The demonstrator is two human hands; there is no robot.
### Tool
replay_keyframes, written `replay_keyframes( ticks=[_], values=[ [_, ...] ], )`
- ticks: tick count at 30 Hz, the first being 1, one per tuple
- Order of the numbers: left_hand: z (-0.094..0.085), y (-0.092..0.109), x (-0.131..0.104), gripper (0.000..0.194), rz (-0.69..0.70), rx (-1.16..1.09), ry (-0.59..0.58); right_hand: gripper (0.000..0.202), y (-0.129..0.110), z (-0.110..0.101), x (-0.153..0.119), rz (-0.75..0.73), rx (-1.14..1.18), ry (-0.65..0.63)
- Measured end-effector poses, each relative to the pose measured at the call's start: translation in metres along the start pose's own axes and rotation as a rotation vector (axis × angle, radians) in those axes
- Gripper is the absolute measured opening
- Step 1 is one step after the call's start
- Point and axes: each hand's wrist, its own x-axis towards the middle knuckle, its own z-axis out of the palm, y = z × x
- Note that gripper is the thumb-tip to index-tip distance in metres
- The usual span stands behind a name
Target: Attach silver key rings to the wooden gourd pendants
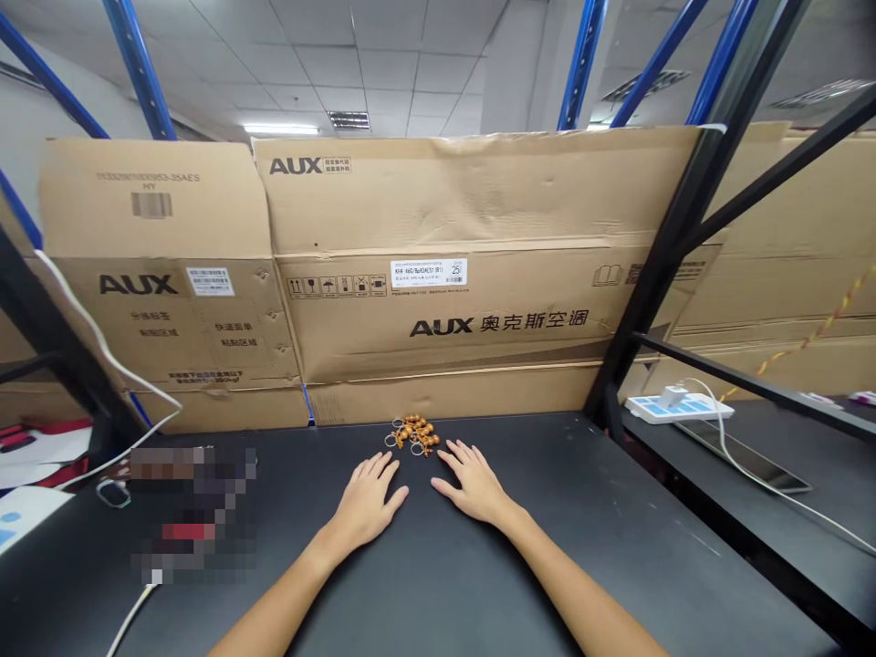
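A small heap of golden-brown beaded keyrings with silvery split rings lies on the dark tabletop, near the cardboard at the back. My left hand rests palm down just in front of the heap on its left side, fingers stretched out and thumb apart. On the other side, my right hand lies flat in the same way, its fingertips close to the beads. Nothing is held in either hand. How many keyrings are in the heap I cannot make out.
Cardboard panels stand along the back edge. A blurred-out object with a white cable lies at the left. Beyond the black rack post on the right are a power strip and a dark flat device.
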Motion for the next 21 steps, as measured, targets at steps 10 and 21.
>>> replay_keyframes(
  ticks=[10,21],
  values=[
    [-0.0017,0.0012,0.0004,0.049,0.011,0.084,-0.055,0.063,-0.0010,-0.0014,0.0002,0.000,0.001,0.001],
    [-0.0065,0.0062,0.0014,0.051,-0.015,0.122,-0.105,0.065,-0.0026,-0.0022,-0.0001,0.018,-0.019,-0.019]
  ],
)
